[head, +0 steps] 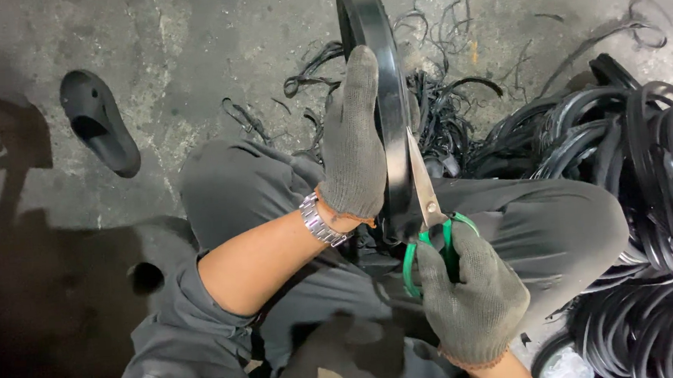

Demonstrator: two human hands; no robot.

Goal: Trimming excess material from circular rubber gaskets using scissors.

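Now left hand (353,138) on black rubber ring (374,26), right hand (472,289) with scissors (428,199).

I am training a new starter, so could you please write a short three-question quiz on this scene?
1. True or false: both hands wear grey knit gloves.
2. Which hand works the green-handled scissors? A) left B) right
3. What lies heaped at the right of the floor?

Key
1. True: the left hand and the right hand are both gloved.
2. B; the left hand steadies the black rubber ring.
3. A pile of black rubber rings.
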